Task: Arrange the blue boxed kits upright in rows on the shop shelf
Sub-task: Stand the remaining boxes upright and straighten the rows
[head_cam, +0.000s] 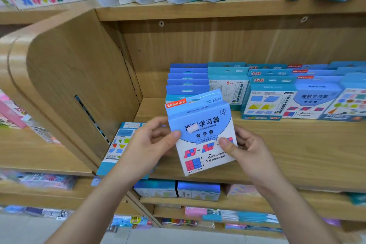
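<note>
Left grip (150, 144) and right grip (247, 148) pinch the blue kit (202, 125) by its side edges, tilted above the shelf (293, 144); upright rows (188, 82) just behind, a flat box (120, 140) lying left.

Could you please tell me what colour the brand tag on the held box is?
The brand tag is orange-red; head view.

1. Single wide-angle camera, worn on the person's head, looks forward and down, squarely facing the wooden shelf (297, 150).
2. Close range: left hand (146, 144) and right hand (251, 150) hold a blue boxed kit (202, 123) mid-frame, forearms entering from the near edge.
</note>
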